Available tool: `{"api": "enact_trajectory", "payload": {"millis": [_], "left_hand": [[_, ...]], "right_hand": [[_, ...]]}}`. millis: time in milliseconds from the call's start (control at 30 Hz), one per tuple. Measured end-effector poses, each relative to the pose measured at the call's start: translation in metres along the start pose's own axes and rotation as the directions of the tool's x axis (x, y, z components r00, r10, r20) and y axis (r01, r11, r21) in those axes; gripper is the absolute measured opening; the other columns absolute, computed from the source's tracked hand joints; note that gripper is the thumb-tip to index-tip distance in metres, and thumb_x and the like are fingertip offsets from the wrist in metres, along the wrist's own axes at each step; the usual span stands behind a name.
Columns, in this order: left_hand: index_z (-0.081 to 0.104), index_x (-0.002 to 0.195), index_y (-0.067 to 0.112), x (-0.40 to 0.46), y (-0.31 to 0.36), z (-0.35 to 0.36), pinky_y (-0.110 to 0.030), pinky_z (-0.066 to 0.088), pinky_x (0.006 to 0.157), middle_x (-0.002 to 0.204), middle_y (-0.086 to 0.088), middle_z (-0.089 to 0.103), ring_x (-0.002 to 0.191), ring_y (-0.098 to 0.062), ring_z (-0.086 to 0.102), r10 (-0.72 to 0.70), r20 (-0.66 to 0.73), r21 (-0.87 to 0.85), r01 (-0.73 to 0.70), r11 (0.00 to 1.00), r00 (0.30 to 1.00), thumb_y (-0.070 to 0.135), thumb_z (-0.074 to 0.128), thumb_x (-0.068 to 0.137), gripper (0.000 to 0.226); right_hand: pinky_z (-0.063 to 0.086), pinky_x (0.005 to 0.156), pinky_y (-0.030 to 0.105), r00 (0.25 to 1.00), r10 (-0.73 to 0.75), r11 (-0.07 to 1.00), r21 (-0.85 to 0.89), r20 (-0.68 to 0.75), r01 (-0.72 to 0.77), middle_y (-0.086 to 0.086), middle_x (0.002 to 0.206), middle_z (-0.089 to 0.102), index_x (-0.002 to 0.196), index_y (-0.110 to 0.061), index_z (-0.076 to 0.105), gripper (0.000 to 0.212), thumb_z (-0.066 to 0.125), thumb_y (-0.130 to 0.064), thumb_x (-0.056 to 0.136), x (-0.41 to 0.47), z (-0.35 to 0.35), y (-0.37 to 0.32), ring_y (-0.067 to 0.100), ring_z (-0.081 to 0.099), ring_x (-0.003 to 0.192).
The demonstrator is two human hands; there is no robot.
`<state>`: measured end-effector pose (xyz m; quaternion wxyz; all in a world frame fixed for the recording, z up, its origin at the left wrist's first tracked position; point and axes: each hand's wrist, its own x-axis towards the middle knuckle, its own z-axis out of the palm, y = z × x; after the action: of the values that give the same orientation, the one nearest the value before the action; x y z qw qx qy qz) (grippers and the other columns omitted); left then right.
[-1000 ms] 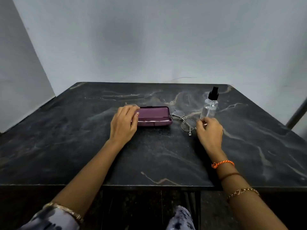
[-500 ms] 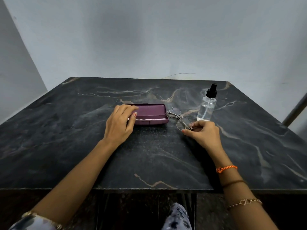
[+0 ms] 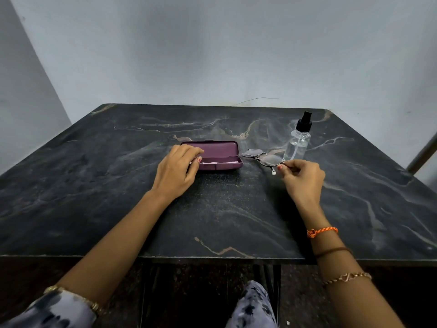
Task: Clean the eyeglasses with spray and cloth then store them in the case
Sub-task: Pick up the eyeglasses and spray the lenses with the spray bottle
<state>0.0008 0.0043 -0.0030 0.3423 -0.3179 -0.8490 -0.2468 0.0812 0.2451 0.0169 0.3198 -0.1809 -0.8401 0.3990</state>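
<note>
A purple eyeglasses case [image 3: 220, 152] lies mid-table, its lid slightly raised with a pale strip showing along the front gap. My left hand [image 3: 175, 171] grips the case's left end, fingers curled over the lid. Thin metal-framed round eyeglasses [image 3: 269, 159] lie just right of the case, folded, with a white temple tip pointing toward me. My right hand [image 3: 302, 178] pinches the frame at the near-right lens with thumb and forefinger. A clear spray bottle [image 3: 298, 143] with a black pump stands upright right behind the glasses. I can see no separate cloth.
Everything sits on a dark marble table [image 3: 224, 209] against a pale wall. A slanted metal pole [image 3: 423, 155] stands past the table's right edge. My knee shows below the near edge.
My right hand has left the base of the spray bottle and pinched the near end of the glasses. My left hand has stayed on the case.
</note>
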Motion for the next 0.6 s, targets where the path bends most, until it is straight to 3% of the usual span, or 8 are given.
{"api": "enact_trajectory", "payload": {"millis": [167,200,267,367,500,600], "left_hand": [[0.063,0.1,0.006,0.0,0.001,0.0,-0.026,0.045,0.057,0.091,-0.006,0.066,0.083,-0.018,0.054,0.005,-0.03,-0.008,-0.005,1.0,1.0,0.024,0.038,0.088,0.032],[0.063,0.1,0.006,0.0,0.001,0.0,-0.027,0.046,0.056,0.091,-0.006,0.066,0.083,-0.017,0.054,0.003,-0.04,-0.005,-0.003,1.0,0.999,0.024,0.039,0.088,0.032],[0.062,0.101,0.007,0.002,0.002,-0.002,-0.025,0.046,0.052,0.092,-0.006,0.065,0.082,-0.014,0.051,-0.014,-0.067,-0.003,0.013,1.0,0.998,0.024,0.04,0.088,0.031],[0.062,0.104,0.005,0.002,0.006,-0.003,-0.014,0.037,0.054,0.097,-0.008,0.065,0.086,-0.01,0.046,-0.059,-0.127,-0.04,0.055,0.998,0.99,0.023,0.04,0.088,0.032],[0.061,0.108,0.004,0.009,0.012,0.0,-0.019,0.044,0.059,0.1,-0.01,0.064,0.089,-0.011,0.05,-0.006,-0.187,-0.094,-0.012,0.995,0.982,0.025,0.042,0.089,0.034],[0.058,0.112,0.005,0.031,0.021,0.0,-0.025,0.05,0.066,0.105,-0.006,0.061,0.094,-0.013,0.056,-0.092,-0.225,-0.322,0.015,0.947,0.97,0.028,0.041,0.09,0.037]], "right_hand": [[0.047,0.071,0.03,0.988,-0.106,0.994,0.021,-0.108,0.108,0.016,0.074,0.072,0.087,-0.001,0.072,0.013,0.064,-0.01,0.082,-0.002,0.001,-0.002,0.017,0.057,0.063],[0.049,0.069,0.027,0.98,-0.136,0.989,0.037,-0.143,0.143,0.013,0.072,0.071,0.087,-0.001,0.072,0.013,0.064,-0.009,0.081,-0.003,0.001,-0.002,0.015,0.056,0.061],[0.045,0.062,0.009,0.957,-0.181,0.972,0.105,-0.228,0.209,0.005,0.071,0.067,0.087,0.001,0.072,0.012,0.065,-0.006,0.08,-0.004,0.001,-0.003,0.008,0.054,0.056],[0.047,0.061,0.005,0.936,-0.168,0.917,0.3,-0.31,0.264,-0.003,0.072,0.066,0.089,-0.003,0.071,0.013,0.064,-0.004,0.079,-0.004,0.003,-0.004,-0.005,0.059,0.057],[0.054,0.065,0.014,0.975,-0.074,0.754,0.628,-0.209,0.192,-0.018,0.063,0.07,0.08,-0.016,0.066,0.024,0.058,0.007,0.082,0.002,0.01,-0.009,-0.003,0.064,0.061],[0.053,0.061,0.012,0.985,-0.076,0.641,0.748,-0.158,0.169,-0.02,0.061,0.07,0.076,-0.012,0.062,0.027,0.054,0.012,0.083,0.015,0.013,-0.027,-0.003,0.063,0.056]]}}
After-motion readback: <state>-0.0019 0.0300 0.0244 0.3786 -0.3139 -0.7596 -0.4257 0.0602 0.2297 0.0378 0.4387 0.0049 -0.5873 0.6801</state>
